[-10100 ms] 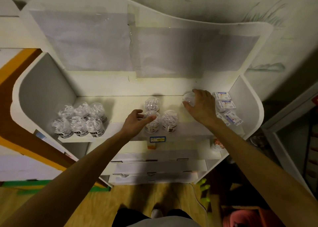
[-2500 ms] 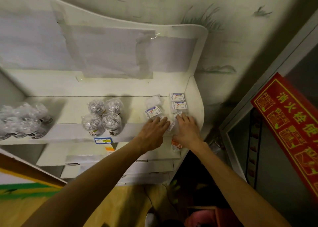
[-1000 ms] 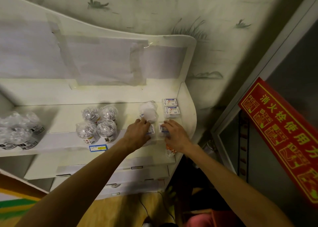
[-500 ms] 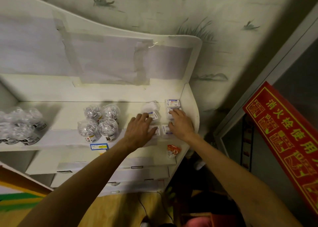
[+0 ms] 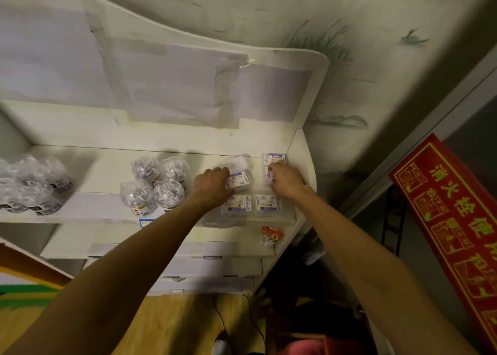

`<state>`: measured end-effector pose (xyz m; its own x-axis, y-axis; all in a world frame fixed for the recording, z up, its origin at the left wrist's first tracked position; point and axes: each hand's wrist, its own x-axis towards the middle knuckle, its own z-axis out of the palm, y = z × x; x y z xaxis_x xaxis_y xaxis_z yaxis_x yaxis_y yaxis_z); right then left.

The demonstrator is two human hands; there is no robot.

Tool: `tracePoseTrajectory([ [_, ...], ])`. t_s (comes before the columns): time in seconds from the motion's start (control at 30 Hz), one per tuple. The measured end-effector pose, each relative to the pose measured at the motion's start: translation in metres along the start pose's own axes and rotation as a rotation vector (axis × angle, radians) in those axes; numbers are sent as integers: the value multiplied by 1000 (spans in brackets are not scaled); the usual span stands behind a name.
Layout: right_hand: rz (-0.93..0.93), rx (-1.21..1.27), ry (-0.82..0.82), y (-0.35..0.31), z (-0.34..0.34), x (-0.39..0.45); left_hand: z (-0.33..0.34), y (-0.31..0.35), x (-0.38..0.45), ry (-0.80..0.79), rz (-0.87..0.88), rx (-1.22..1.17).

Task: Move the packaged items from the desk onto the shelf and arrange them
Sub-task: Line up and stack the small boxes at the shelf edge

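Overhead, white shelf (image 5: 107, 171), patterned wallpaper (image 5: 376, 31).

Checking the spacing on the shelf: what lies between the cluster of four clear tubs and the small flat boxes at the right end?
In the head view, only the left hand and its forearm cross that stretch; the shelf there is otherwise bare.

head cam, looks fwd-down, shelf (image 5: 107, 206) near

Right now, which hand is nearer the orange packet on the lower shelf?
Right. The right hand is above the orange packet, slightly to its right; the left hand is farther, up and left.
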<state>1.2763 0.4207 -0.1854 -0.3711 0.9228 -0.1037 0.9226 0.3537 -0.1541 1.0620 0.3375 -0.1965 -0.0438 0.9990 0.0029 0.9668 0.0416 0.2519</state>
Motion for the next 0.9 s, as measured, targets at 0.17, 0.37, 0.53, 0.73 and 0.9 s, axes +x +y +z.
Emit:
tracePoseTrajectory([
  [0.17, -16, 0, 28, -3, 4, -2, -3, -1, 4, -19, -13, 84],
  [0.37, -4, -15, 25, -4, 2, -2, -7, 5, 3, 53, -42, 92],
  [0.53, 61, 90, 46, -6, -1, -2, -22, 1, -2, 161, -42, 97],
  [0.73, 136, 87, 63, -17, -1, -8, -24, -12, -12, 98, -153, 190],
  [0.9, 146, 84, 74, -23, 0, -10, -26, -7, -8, 92, -115, 248],
])
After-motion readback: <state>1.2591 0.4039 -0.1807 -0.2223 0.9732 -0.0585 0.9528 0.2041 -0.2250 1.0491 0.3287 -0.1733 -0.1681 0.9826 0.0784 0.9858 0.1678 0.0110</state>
